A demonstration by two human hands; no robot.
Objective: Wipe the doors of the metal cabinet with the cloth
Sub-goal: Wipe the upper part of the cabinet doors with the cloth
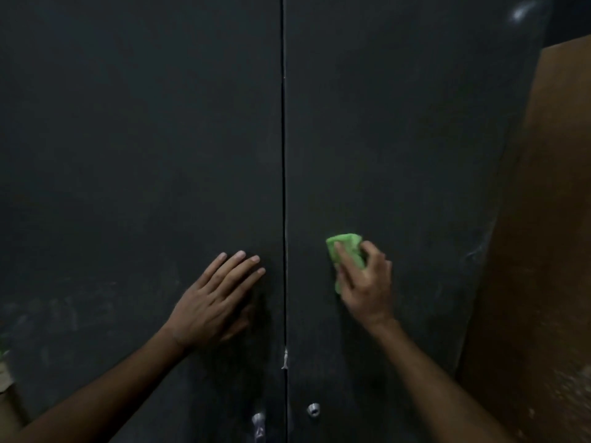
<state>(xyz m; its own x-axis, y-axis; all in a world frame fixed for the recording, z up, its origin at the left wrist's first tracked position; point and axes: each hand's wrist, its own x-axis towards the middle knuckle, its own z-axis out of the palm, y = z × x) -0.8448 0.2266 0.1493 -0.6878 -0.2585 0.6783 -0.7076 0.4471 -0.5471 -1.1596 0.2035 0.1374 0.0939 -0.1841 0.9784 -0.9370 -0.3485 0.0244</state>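
Note:
A dark metal cabinet fills the view, with a left door (pixel 134 155) and a right door (pixel 399 139) split by a thin vertical gap. My left hand (pixel 214 302) lies flat on the left door, fingers spread, close to the gap. My right hand (pixel 364 282) presses a bunched green cloth (pixel 347 247) against the right door, a little right of the gap. The cloth sticks out above my fingers. Pale dusty smears show on the lower left door.
A silver lock (pixel 313 409) sits low on the right door and a metal handle (pixel 258 422) low on the left door. A brown wall or panel (pixel 543 251) stands right beside the cabinet's right edge.

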